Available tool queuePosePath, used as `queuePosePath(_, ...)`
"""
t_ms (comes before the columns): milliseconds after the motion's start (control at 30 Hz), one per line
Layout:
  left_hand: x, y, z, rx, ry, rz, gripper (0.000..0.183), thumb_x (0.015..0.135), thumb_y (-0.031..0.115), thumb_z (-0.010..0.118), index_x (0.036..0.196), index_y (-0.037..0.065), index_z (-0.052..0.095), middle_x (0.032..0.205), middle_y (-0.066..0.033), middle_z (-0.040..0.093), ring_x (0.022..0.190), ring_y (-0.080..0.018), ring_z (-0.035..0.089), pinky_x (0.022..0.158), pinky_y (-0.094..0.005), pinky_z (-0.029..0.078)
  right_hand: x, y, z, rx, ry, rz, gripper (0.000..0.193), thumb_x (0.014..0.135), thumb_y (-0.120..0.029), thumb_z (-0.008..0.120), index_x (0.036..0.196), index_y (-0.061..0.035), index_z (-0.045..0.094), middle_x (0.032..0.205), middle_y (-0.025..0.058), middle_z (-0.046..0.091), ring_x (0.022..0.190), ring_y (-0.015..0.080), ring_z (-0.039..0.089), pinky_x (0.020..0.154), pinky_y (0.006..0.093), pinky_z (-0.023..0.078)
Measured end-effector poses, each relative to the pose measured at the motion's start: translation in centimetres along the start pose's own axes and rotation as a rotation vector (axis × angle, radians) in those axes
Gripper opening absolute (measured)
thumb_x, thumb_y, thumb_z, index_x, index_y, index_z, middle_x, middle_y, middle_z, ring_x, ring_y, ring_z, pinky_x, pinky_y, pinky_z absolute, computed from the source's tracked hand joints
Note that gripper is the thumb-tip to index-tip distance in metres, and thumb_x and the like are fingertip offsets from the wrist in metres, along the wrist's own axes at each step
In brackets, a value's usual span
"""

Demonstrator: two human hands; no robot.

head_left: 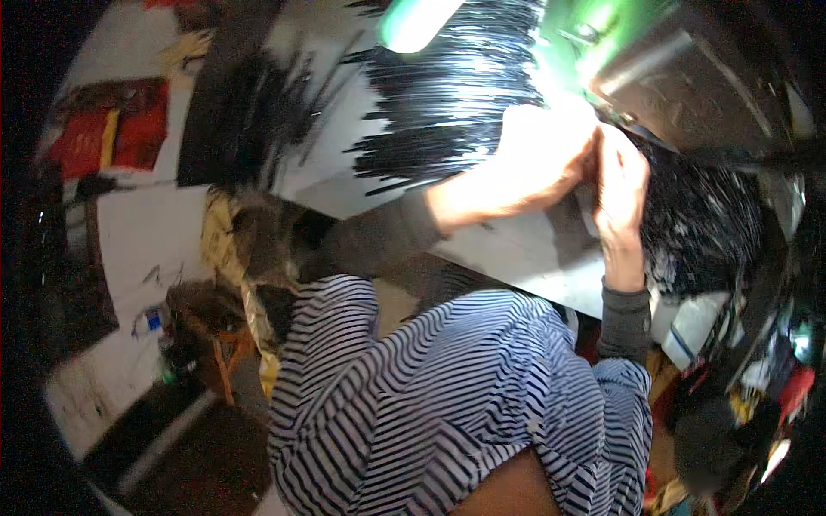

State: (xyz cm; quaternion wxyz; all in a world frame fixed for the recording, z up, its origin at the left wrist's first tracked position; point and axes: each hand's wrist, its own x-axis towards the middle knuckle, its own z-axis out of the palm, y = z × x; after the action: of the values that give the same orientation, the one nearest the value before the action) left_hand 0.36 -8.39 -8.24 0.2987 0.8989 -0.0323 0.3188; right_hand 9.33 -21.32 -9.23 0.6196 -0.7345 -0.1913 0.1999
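My left hand (551, 148) reaches over the white tabletop (508, 251), strongly washed out by bright light. Its fingertips meet those of my right hand (621, 185) in front of a dark metal machine (688, 82). The fingers of both hands are bent and pressed together. Anything between them is lost in the glare. Just left of the hands lies a wide pile of thin black strips (456, 90), laid roughly side by side. A second heap of thin black strips (701, 219) is beside my right hand.
A glowing lamp (417, 24) hangs over the far side of the tabletop. More dark strips (267, 112) lie at the left. A red bag-like thing (116, 129) is at the far left. Striped cloth (447, 370) covers my lap below the table edge.
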Motion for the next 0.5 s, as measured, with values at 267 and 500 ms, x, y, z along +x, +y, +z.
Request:
queuePosePath(267, -4.3, -4.5, -8.8, 0.232, 0.122, -0.114, 0.015, 0.074, 0.009, 0.064, 0.087, 0.0, 0.061, 0.084, -0.0146, 0.063, 0.076, -0.0301, 0.06, 0.068, -0.0389, 0.048, -0.6, -0.4, 1.2, 0.293, -0.299, 0.032, 0.022, 0.094, -0.017, 0.047, 0.092, 0.0004, 0.061, 0.056, -0.0032, 0.051, 0.042, 0.002, 0.041, 0.038, 0.017, 0.03)
queuePosePath(500, -12.1, -11.3, -15.2, 0.858, -0.003, -0.786, 0.028, 0.08, 0.013, 0.059, 0.106, 0.004, 0.057, 0.103, -0.0165, 0.057, 0.097, -0.0339, 0.051, 0.085, -0.0506, 0.036, -3.4, -2.5, 3.8, 0.053, -0.474, 0.089, 0.019, 0.089, -0.006, 0.051, 0.081, 0.0012, 0.065, 0.067, 0.0016, 0.058, 0.049, 0.0029, 0.048, 0.044, 0.0178, 0.038)
